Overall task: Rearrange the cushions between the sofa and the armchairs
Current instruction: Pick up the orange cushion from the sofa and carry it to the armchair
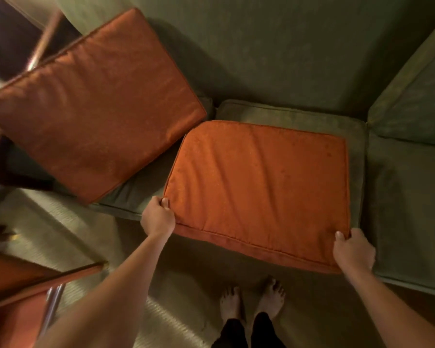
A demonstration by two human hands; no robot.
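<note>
You see no readable text, label, brand, number or sign anywhere in view.

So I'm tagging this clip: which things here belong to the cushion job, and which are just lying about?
Part of the job:
- orange cushion, held at both near corners
- left hand and right hand
- second orange cushion, resting on the sofa
- green sofa

Just there:
- wooden table
- carpet
</note>
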